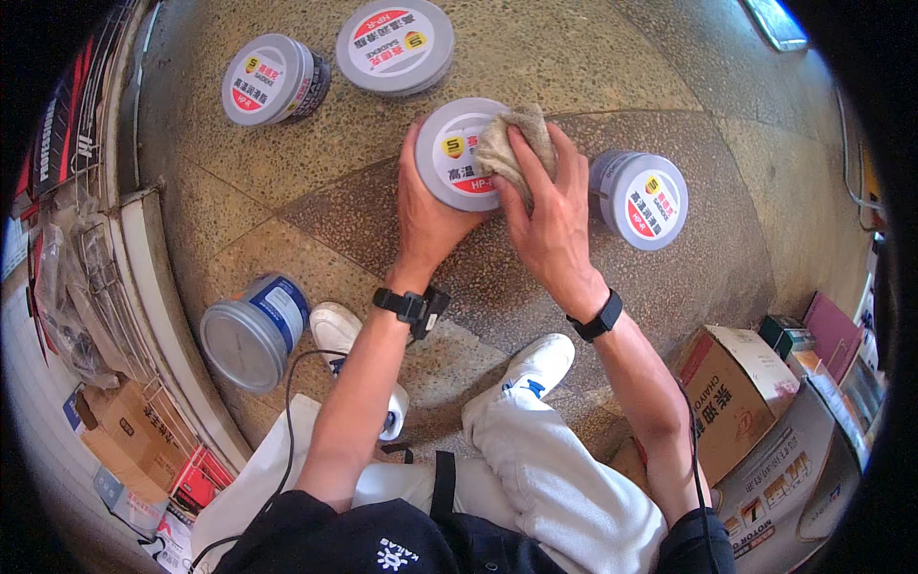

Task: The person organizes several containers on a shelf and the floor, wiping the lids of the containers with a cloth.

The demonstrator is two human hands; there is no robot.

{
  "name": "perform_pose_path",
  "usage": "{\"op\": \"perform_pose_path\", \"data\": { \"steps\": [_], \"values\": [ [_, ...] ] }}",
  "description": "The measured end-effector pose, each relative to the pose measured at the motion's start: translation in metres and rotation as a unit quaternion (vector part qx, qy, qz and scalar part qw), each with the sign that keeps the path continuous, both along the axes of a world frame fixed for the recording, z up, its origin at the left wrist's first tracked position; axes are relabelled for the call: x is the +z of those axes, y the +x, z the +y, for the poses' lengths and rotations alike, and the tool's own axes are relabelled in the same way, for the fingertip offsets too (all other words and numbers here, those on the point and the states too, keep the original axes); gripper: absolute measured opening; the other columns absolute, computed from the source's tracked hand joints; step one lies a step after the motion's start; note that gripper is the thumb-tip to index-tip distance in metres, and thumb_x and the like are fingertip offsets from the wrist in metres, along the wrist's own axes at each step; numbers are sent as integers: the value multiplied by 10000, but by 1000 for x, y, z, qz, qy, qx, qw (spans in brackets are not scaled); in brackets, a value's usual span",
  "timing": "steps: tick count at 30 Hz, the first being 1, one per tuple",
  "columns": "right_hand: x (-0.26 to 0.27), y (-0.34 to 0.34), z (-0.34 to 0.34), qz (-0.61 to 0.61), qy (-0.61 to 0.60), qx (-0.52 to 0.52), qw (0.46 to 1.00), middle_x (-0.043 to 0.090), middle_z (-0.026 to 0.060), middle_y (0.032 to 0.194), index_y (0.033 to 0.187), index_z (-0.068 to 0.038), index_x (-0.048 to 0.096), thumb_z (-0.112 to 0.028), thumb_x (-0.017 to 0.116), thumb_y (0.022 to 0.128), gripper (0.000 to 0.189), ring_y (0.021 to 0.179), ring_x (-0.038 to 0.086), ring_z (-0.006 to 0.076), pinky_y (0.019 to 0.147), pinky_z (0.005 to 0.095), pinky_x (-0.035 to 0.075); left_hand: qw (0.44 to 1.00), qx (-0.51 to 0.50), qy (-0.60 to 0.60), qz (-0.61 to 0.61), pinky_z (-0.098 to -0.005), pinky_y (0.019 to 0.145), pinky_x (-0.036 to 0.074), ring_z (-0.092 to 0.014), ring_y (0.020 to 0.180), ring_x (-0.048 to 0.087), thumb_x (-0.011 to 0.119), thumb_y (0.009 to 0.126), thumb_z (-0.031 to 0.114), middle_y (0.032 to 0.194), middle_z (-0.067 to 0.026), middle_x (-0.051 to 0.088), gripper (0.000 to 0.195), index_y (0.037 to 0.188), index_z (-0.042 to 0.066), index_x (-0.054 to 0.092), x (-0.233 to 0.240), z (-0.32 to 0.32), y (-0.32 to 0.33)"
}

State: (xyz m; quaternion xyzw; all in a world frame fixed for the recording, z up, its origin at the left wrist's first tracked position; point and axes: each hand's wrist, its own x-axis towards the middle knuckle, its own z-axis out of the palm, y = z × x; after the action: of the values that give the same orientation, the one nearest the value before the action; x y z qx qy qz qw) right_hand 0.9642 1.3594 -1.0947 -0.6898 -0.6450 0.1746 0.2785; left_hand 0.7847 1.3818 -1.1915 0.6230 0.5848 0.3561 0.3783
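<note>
Between my hands is a tub of grease (453, 147) with a grey lid and a round white, red and yellow label. My left hand (430, 208) grips its side from the left, the fingers mostly hidden behind the tub. In my right hand (549, 194) is a folded beige cloth (513, 147), pressed against the right part of the lid and covering some of the label. A similar tub (649, 204) stands just right of my right hand. Two more matching tubs, one nearer the top (396, 46) and one farther left (262, 80), stand beyond my left hand.
Speckled terrazzo floor (344, 194) lies under the tubs. A grey-lidded bucket with a blue label (247, 344) stands by my left shoe (333, 326). Cardboard boxes (739, 402) crowd the right side. Along the left runs a shelf edge (161, 287) with packaged goods. A black cable (290, 402) hangs beside my left arm.
</note>
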Motion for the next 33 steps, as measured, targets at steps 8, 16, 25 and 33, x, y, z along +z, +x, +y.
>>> {"op": "perform_pose_path", "data": {
  "steps": [8, 16, 25, 33],
  "values": [
    [-11, 2, 43, -26, 38, 3, 999, 642, 236, 1559, 1489, -108, 785, -155, 813, 1033, 458, 1281, 611, 475, 1125, 577, 519, 999, -3, -28, -42, -510, 1172, 612, -402, 1428, 714, 1154, 656, 239, 1574, -226, 688, 1244, 1668, 67, 450, 11, 21, 4],
    [-5, 14, 108, -32, 40, 140, 989, 757, 99, 1496, 1374, -190, 868, -189, 837, 992, 383, 1332, 633, 403, 1153, 565, 496, 999, -38, 12, -23, -564, 1174, 580, -458, 1441, 676, 1150, 640, 315, 1583, -249, 661, 1274, 1668, 48, 447, 7, 45, 2],
    [1, 2, 78, -41, 18, 262, 964, 742, 7, 1573, 1338, -212, 880, -173, 857, 907, 433, 1418, 615, 360, 1168, 524, 469, 993, -110, 29, -2, -584, 1238, 509, -462, 1459, 639, 1116, 672, 348, 1593, -228, 642, 1220, 1673, 58, 482, 0, 35, -10],
    [41, 40, 0, 21, -56, 321, 945, 728, 46, 1593, 1279, -125, 883, 39, 834, 808, 500, 1372, 659, 353, 1171, 513, 557, 997, -82, 10, -8, -644, 1308, 448, -467, 1500, 633, 1110, 721, 315, 1593, -212, 677, 1188, 1683, 46, 468, -11, 34, -16]
  ]
}}
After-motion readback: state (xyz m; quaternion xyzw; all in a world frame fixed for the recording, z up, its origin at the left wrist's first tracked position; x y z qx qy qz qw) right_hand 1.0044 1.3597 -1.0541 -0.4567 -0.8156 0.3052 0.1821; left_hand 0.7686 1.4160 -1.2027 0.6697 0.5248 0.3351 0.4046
